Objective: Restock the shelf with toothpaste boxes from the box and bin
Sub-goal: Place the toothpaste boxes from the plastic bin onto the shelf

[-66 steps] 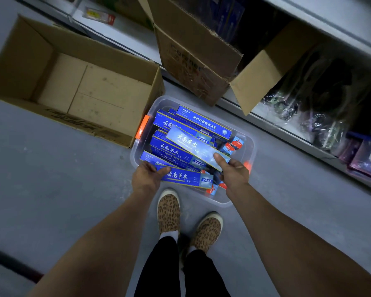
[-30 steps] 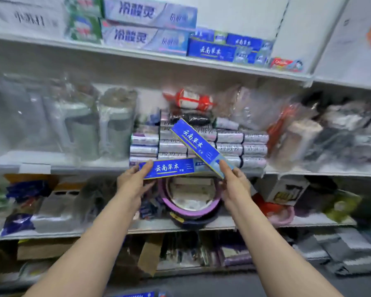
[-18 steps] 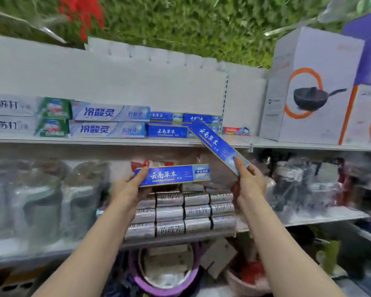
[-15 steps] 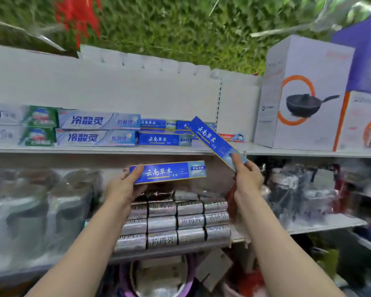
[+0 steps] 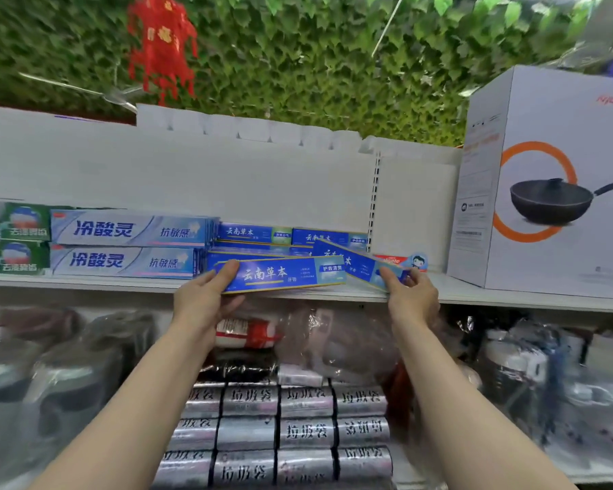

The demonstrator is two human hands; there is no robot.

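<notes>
My left hand (image 5: 206,298) pinched one blue box (image 5: 280,275) at the shelf edge (image 5: 121,282); right hand (image 5: 413,295) pinched another box (image 5: 354,265), tilted; bare shelf beside it.

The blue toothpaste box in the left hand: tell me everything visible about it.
The blue toothpaste box is a long, slim carton, apparently cardboard, with white Chinese lettering, a pale panel at its right end and a yellow lower edge. It lies nearly level at the shelf front. The left hand grips its left end.
</notes>
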